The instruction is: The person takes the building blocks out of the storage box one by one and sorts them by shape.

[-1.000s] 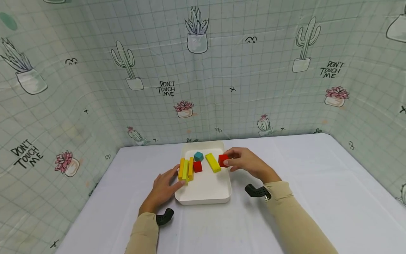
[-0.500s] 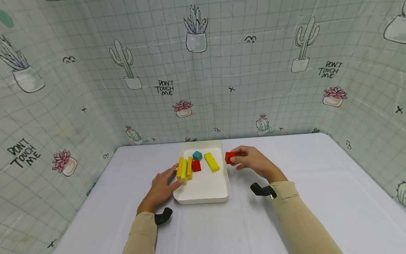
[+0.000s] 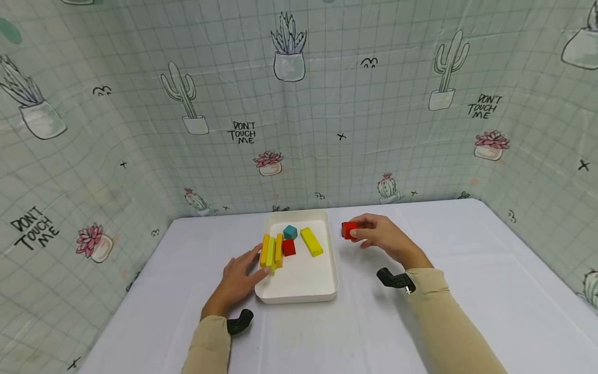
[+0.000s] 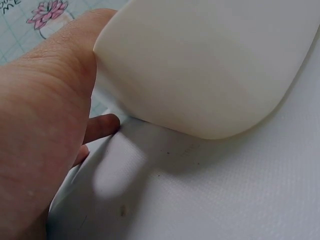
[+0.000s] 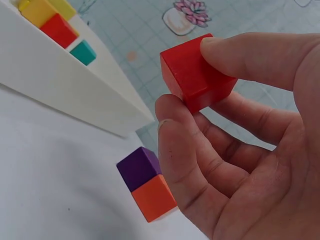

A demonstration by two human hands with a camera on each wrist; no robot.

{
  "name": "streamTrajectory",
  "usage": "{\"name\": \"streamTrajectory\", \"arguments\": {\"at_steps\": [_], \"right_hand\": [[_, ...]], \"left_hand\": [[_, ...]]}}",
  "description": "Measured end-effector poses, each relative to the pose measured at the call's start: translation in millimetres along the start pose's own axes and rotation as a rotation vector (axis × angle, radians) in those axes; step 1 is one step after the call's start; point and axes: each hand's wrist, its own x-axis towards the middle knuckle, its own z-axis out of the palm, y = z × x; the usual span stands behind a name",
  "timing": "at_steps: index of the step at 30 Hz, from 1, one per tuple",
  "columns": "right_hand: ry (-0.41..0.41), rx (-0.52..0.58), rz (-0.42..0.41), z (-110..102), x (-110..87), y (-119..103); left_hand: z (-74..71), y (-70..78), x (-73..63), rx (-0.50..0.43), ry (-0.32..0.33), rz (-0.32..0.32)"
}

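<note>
My right hand (image 3: 383, 236) pinches a red cube (image 3: 349, 230) between thumb and fingers, raised just right of the white tray (image 3: 299, 298). The right wrist view shows a purple cube (image 5: 139, 169) and an orange cube (image 5: 154, 198) side by side on the table below that hand; the head view hides them. My left hand (image 3: 237, 280) holds the tray's left wall, its thumb over the rim and its fingers outside. Inside the tray are another red cube (image 3: 289, 248), a teal block (image 3: 290, 232), a slanted yellow bar (image 3: 311, 242) and upright-lying yellow and orange bars (image 3: 279, 250) along the left.
White cloth covers the table (image 3: 299, 343). A patterned curtain (image 3: 317, 104) with plant drawings hangs behind and at both sides. Each wrist carries a black camera mount (image 3: 394, 279).
My right hand has carried the red cube rightward, from over the tray's right rim to outside it. The left hand stays at the tray's left wall.
</note>
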Motion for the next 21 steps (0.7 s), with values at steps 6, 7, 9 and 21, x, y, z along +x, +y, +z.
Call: {"name": "streamTrajectory", "arguments": {"at_steps": [6, 7, 9, 21], "right_hand": [[0.008, -0.019, 0.004, -4, -2.1, 4], [0.006, -0.012, -0.002, -6, -2.3, 5], [0.003, 0.004, -0.018, -9, -2.7, 7], [0.079, 0.021, 0.023, -30, -8.1, 17]], "left_hand": [[-1.4, 1.2, -2.2, -0.005, 0.002, 0.0], [-1.6, 1.7, -2.0, -0.006, 0.003, 0.0], [-1.7, 2.3, -1.8, -0.006, 0.004, -0.004], [0.1, 0.6, -0.7, 0.011, 0.003, 0.0]]}}
